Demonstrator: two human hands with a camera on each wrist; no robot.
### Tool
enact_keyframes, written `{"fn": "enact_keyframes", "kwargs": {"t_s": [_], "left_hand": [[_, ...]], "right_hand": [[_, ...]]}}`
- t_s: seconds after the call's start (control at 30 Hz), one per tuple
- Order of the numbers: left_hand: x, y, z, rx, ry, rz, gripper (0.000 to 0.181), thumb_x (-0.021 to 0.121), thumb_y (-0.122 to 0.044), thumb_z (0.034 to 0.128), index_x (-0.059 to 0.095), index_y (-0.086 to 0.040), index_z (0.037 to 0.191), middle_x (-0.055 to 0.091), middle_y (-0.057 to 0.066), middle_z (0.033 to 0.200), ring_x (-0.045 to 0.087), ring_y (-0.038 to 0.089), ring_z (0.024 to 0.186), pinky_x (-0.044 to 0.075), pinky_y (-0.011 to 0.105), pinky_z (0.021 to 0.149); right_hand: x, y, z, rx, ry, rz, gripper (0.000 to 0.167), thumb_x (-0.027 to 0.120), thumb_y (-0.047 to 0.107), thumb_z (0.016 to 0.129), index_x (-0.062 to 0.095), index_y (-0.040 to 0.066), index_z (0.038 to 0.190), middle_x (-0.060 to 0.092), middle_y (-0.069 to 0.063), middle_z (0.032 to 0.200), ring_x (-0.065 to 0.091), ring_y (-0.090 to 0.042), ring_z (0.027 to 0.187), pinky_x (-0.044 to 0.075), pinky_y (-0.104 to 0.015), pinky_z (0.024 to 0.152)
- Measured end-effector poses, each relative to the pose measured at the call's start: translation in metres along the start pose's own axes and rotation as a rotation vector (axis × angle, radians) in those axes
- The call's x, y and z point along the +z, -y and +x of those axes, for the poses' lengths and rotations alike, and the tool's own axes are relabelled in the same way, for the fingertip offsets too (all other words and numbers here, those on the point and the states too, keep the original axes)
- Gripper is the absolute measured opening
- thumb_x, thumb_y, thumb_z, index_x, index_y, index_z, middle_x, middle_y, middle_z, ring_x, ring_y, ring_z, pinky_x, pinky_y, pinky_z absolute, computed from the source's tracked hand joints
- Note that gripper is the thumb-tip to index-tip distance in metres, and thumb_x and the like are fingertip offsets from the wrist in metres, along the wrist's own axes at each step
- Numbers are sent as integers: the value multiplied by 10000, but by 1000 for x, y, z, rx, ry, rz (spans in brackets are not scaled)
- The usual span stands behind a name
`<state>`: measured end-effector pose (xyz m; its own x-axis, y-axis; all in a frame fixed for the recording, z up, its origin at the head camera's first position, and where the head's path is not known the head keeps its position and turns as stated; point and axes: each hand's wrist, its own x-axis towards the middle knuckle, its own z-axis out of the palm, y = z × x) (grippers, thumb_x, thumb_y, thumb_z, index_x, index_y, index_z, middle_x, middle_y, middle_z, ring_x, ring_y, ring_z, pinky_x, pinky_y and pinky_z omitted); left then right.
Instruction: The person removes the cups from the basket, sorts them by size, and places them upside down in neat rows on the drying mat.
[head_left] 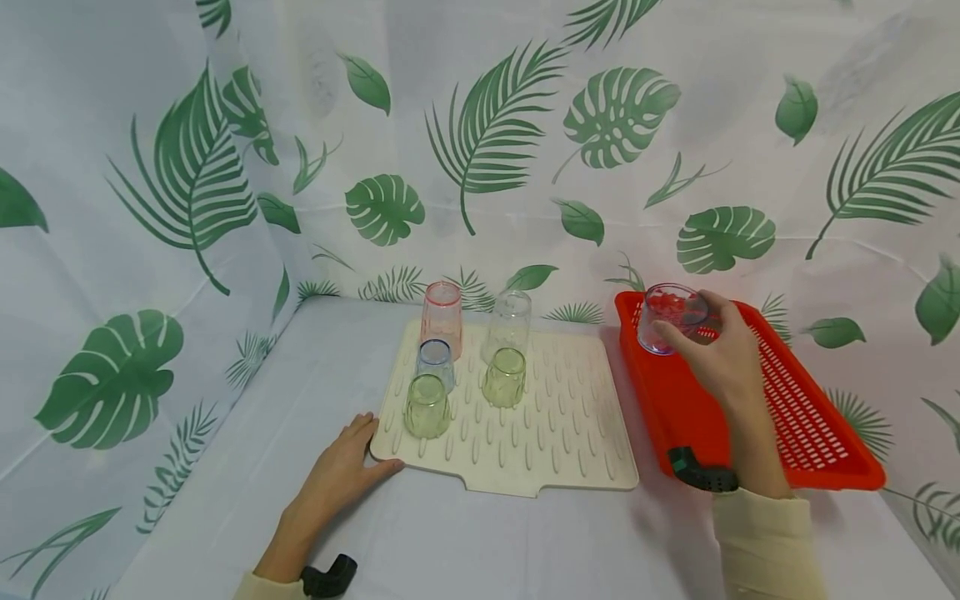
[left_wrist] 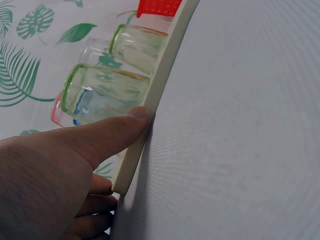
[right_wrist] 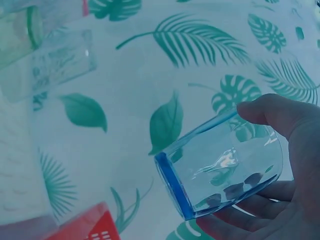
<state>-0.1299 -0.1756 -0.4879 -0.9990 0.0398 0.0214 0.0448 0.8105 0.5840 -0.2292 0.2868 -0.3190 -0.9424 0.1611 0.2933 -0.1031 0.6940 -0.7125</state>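
My right hand [head_left: 723, 358] holds a clear glass [head_left: 671, 318] with a blue band at one end [right_wrist: 172, 186], thumb on one side and fingers on the other. The glass is above the far end of a red basket [head_left: 678, 417]. My left hand [head_left: 341, 467] rests at the front left corner of a cream drying board [head_left: 555, 417], its thumb touching the front edge. Standing on the board are a tall pink-tinted glass [head_left: 442, 317], a tall clear glass [head_left: 510, 321], a small blue-tinted glass [head_left: 436, 360] and two green-tinted glasses [head_left: 427, 407] [head_left: 504, 379].
A white cloth [head_left: 225, 467] covers the table. Leaf-printed fabric [head_left: 510, 208] hangs closely behind and at the sides. The basket's slotted side [head_left: 806, 417] reaches toward the right front, just right of the board.
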Motion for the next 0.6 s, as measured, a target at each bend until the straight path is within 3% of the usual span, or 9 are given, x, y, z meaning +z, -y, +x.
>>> {"fn": "enact_keyframes", "kwargs": {"t_s": [0.6], "left_hand": [[1, 1, 0, 4, -3, 6, 821, 751, -467, 868, 463, 7, 1473, 415, 253, 1550, 301, 442, 1490, 306, 601, 1195]], "right_hand": [[17, 19, -31, -108, -11, 28, 814, 758, 317, 896, 330, 93, 1551, 530, -193, 1449, 509, -346, 1297, 495, -575, 1005]]}}
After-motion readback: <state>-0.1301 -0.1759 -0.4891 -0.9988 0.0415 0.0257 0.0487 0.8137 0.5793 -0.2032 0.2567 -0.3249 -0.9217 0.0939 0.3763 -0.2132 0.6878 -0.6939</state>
